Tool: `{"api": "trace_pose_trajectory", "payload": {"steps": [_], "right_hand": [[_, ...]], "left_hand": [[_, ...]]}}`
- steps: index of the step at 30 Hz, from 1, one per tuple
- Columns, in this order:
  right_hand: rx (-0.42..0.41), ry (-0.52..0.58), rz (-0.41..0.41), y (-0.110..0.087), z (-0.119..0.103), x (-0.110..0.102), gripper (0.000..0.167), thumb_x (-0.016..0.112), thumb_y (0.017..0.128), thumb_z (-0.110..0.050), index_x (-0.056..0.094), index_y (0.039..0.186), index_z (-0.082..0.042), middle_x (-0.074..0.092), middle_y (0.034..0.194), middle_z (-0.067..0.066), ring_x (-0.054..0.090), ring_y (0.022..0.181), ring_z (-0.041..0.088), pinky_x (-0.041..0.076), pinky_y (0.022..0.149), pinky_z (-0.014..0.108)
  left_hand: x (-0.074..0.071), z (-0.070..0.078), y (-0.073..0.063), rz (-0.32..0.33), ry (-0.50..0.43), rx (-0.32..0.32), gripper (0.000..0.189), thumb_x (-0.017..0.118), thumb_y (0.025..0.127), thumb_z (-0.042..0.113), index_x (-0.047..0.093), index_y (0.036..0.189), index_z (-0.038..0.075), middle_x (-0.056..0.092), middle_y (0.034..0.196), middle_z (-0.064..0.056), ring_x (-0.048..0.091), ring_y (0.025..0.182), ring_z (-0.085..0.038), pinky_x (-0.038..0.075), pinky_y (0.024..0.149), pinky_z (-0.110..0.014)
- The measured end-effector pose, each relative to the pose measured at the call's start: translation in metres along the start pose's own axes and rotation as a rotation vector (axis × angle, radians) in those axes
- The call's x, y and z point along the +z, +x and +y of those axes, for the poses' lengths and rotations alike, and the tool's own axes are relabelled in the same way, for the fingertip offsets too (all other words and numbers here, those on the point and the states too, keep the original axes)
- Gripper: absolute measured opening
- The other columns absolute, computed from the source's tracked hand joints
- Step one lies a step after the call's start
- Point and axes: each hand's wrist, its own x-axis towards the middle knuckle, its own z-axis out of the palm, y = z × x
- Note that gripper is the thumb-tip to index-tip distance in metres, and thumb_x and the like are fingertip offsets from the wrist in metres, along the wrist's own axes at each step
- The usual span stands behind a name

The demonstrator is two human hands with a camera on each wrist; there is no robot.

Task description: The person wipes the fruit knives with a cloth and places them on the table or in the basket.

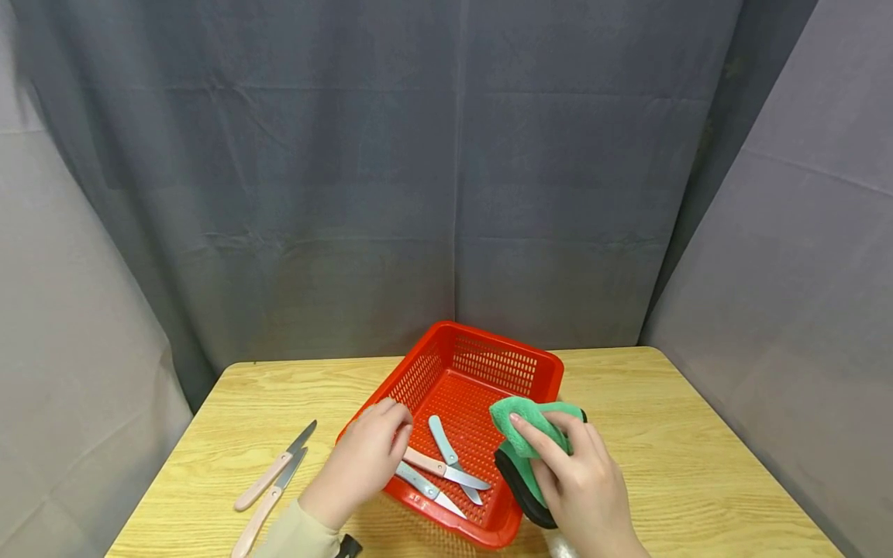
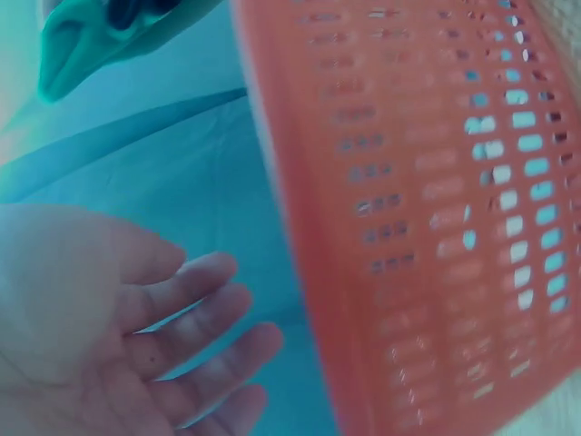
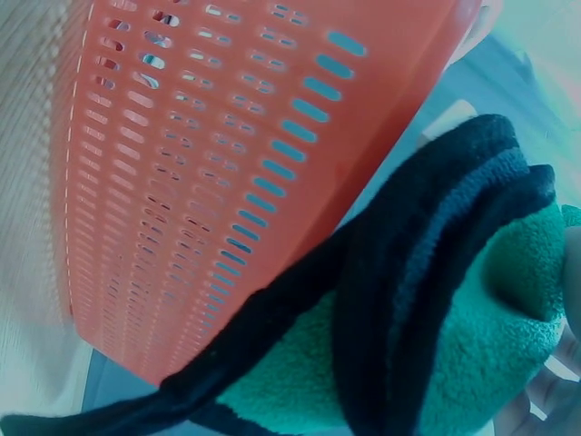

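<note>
In the head view, a red plastic basket [image 1: 481,341] with slotted walls stands on the table. Inside lie three small knives: a pink-handled knife [image 1: 427,463], a light-blue-handled knife [image 1: 439,434] and a grey-blue-handled knife [image 1: 418,480]. My left hand [image 1: 370,457] is over the basket's left rim. The left wrist view shows its fingers [image 2: 213,313] loosely bent, with nothing in them, beside the basket wall [image 2: 381,182]. A green cloth [image 1: 519,422] with black edging is bunched in my right hand [image 1: 582,473], at the basket's right side; its folds fill much of the right wrist view.
Two more knives with pale pink handles, one knife [image 1: 265,480] and another knife [image 1: 268,508], lie side by side on the wooden table [image 1: 698,465] left of the basket. Grey curtains [image 1: 335,194] hang behind and along both sides.
</note>
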Motion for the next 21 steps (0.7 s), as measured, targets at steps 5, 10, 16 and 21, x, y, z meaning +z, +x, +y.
{"api": "trace_pose_trajectory", "payload": {"steps": [5,10,16,21], "right_hand": [[0.015,0.024,-0.001,0.0,-0.001,0.0,0.041,0.057,0.094,-0.016,0.072,0.13,-0.029,0.064,0.111,0.013,0.06,0.09,0.028,0.057,0.06,0.045],[-0.008,0.009,0.04,0.001,-0.002,0.0,0.042,0.037,0.108,-0.032,0.074,0.126,-0.027,0.065,0.109,0.014,0.06,0.088,0.028,0.057,0.061,0.045],[-0.029,0.007,0.063,0.002,-0.004,-0.002,0.042,0.037,0.11,-0.036,0.075,0.124,-0.026,0.065,0.109,0.012,0.059,0.089,0.025,0.056,0.064,0.042],[-0.044,0.017,0.098,0.002,-0.004,-0.001,0.041,0.039,0.11,-0.034,0.076,0.122,-0.025,0.066,0.108,0.012,0.059,0.086,0.024,0.055,0.063,0.04]], "left_hand": [[-0.016,-0.01,-0.008,0.122,-0.014,-0.028,0.009,0.07,0.094,0.007,0.067,0.092,0.015,0.058,0.086,0.007,0.054,0.079,-0.01,0.052,0.075,-0.034],[-0.03,-0.031,-0.017,0.148,-0.02,-0.15,0.005,0.066,0.096,0.008,0.066,0.094,0.012,0.061,0.089,0.004,0.056,0.078,-0.011,0.052,0.071,-0.034],[-0.038,-0.068,-0.03,0.028,0.009,-0.326,0.007,0.062,0.099,0.011,0.063,0.092,0.009,0.056,0.083,-0.001,0.05,0.071,-0.013,0.045,0.063,-0.03],[-0.037,-0.099,-0.046,-0.086,0.05,-0.411,0.014,0.065,0.098,0.015,0.06,0.089,0.006,0.055,0.08,-0.004,0.049,0.067,-0.016,0.043,0.06,-0.032]]}}
